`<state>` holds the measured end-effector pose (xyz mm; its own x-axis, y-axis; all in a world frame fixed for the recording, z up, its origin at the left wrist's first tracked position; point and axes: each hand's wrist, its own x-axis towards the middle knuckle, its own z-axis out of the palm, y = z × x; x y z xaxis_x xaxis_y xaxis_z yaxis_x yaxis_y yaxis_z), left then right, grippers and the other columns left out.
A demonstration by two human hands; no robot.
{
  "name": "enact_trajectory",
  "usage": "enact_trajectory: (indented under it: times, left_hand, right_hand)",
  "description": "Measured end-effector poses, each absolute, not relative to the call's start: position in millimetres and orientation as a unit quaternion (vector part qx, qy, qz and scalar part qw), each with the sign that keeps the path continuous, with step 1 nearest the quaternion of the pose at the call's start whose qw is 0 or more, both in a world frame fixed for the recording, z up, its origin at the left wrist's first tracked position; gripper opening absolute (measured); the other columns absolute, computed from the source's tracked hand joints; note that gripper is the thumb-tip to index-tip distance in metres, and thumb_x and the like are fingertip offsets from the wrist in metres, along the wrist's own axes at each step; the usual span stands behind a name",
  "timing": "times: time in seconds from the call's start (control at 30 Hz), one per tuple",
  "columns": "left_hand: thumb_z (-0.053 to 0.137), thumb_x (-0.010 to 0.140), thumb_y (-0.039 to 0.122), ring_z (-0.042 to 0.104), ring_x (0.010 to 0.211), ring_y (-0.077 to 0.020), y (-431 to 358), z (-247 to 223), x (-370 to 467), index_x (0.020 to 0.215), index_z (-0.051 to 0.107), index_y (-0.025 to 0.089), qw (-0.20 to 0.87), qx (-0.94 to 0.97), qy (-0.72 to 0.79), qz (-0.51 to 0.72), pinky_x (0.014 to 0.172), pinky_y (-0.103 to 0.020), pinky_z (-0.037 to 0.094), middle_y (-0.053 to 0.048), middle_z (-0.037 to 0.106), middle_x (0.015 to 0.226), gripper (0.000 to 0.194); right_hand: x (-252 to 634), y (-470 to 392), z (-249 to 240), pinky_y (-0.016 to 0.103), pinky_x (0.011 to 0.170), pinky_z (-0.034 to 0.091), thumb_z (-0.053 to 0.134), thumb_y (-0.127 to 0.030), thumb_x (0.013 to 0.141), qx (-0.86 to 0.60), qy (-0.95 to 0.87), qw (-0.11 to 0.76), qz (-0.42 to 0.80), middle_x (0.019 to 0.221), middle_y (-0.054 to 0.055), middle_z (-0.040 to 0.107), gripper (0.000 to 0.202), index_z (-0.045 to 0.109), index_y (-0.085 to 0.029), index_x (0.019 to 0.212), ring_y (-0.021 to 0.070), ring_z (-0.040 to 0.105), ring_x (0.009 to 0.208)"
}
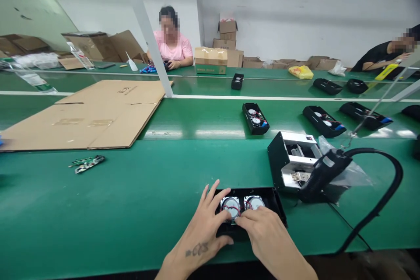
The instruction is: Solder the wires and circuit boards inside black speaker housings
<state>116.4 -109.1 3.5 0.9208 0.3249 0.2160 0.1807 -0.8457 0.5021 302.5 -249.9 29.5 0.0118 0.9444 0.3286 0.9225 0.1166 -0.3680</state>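
The left hand (pixel 203 227) lies spread over the near-left part of a black speaker tray (pixel 274 201), thumb curled round its front edge; the right hand (pixel 262 232) hides the front rim, fingers loosely bent, grip unclear. A handheld tool (pixel 323 173) lies at two o'clock on the green surface (pixel 131 201).

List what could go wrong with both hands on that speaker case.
1. Both hands, left and right, press on the speaker case where thin red wires cross the two speakers; fingers could snag or tug one loose.
2. The case sits close to the table edge; a push toward the person might slide it off.
3. The hanging tool and its cable lie right beside the case and could get knocked.
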Motion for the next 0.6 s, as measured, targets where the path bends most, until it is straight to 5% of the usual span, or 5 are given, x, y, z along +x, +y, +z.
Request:
enact_trajectory:
  times: [0.2, 0.43, 0.6]
  left_hand:
    - [0.087, 0.078, 0.008, 0.024, 0.167, -0.0463, -110.7, -7.6, 122.0, 0.096, 0.069, 0.023, 0.231, 0.951, 0.110, 0.172, 0.129, -0.083, 0.026, -0.012, 0.058, 0.162, 0.029]
    - [0.086, 0.075, 0.008, 0.032, 0.165, -0.0455, -109.2, -4.5, 122.3, 0.097, 0.071, 0.025, 0.268, 0.942, 0.119, 0.165, 0.130, -0.081, 0.026, -0.010, 0.066, 0.154, 0.032]
    - [0.086, 0.072, 0.005, 0.038, 0.162, -0.0447, -110.4, -3.1, 124.2, 0.096, 0.076, 0.027, 0.264, 0.943, 0.118, 0.164, 0.130, -0.079, 0.025, -0.006, 0.070, 0.149, 0.034]
  right_hand:
    - [310.6, -253.5, 48.1, 0.035, 0.084, 0.051, 0.049, 0.008, 0.089, -0.679, -0.693, 0.147, 0.192, 0.103, -0.001, 0.081, 0.052, 0.080, -0.029, 0.108, 0.0202, 0.073, 0.087]
    - [310.8, -252.3, 52.2, 0.035, 0.095, 0.057, 0.043, 0.011, 0.083, -0.674, -0.682, 0.175, 0.226, 0.110, 0.001, 0.081, 0.062, 0.078, -0.029, 0.114, 0.0201, 0.076, 0.097]
    - [306.3, -256.5, 53.2, 0.039, 0.099, 0.059, 0.053, -0.001, 0.085, -0.678, -0.680, 0.186, 0.208, 0.111, 0.005, 0.080, 0.047, 0.076, -0.027, 0.117, 0.0242, 0.076, 0.100]
